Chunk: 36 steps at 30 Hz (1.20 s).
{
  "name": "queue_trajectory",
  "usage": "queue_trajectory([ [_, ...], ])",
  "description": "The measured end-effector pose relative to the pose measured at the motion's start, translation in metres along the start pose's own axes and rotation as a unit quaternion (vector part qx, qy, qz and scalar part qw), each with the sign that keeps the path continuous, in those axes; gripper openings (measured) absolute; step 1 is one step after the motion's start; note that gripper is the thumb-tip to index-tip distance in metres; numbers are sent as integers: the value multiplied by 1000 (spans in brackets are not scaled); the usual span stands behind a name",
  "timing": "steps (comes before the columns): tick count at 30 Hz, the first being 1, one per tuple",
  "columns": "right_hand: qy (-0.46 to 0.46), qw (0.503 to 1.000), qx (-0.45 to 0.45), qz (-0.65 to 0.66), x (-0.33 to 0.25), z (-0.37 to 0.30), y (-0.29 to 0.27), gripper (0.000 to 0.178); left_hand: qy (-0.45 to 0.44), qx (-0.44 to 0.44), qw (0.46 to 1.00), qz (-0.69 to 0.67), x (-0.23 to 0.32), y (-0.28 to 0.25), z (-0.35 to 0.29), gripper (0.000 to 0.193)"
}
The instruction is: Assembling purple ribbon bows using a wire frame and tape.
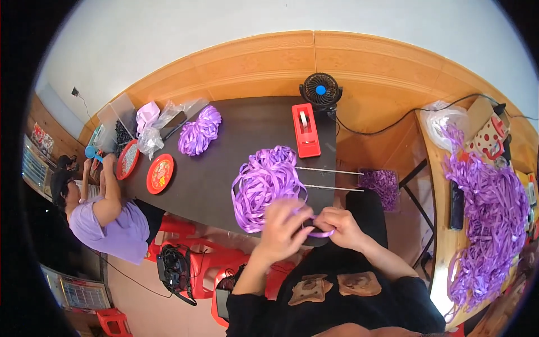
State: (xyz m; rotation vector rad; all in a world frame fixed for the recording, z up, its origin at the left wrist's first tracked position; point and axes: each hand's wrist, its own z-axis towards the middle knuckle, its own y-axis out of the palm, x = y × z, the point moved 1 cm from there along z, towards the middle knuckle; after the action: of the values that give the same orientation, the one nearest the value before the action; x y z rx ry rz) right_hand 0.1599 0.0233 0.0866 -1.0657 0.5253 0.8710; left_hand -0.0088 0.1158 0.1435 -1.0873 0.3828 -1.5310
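A loose heap of purple ribbon [264, 182] lies near the right end of the dark table, right in front of me. My right hand [341, 227] is closed at the table's near edge, pinching a strand of purple ribbon [321, 233]. Just left of it, my left hand [282, 229] is over the near side of the heap, curved and smeared by motion. Whether its fingers grip a strand cannot be made out. Two thin metal rods [331, 170] stick out from the heap past the table's right edge.
A red tape dispenser [306, 132] and a black fan [321, 90] stand at the back right. Another purple bundle [200, 130] and a red plate [160, 173] lie leftward. A person in lilac [112, 224] works at the far left. A wooden side table [446, 269] holds more ribbon.
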Motion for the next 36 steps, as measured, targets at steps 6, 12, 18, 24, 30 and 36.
queue_trajectory([
  [6, 73, 965, 137, 209, 9, -7, -8, 8, -146, 49, 971, 181, -89, -10, -35, 20],
  [12, 91, 942, 180, 267, 7, -13, -22, 10, -360, 347, 827, -258, -189, -61, -18, 12],
  [18, 77, 918, 304, 242, 8, -31, -36, 16, -291, 480, 776, -289, -237, -110, 26, 8],
  [24, 140, 852, 385, 325, 19, -47, -42, 15, -267, 426, 829, -246, -242, -130, 41, 11],
  [30, 155, 758, 451, 446, 23, -38, -48, 18, -304, 402, 827, -250, -284, -135, 40, 12],
  [36, 176, 821, 382, 386, 22, -35, -44, 15, -312, 13, 901, 302, -238, -85, 31, 47],
])
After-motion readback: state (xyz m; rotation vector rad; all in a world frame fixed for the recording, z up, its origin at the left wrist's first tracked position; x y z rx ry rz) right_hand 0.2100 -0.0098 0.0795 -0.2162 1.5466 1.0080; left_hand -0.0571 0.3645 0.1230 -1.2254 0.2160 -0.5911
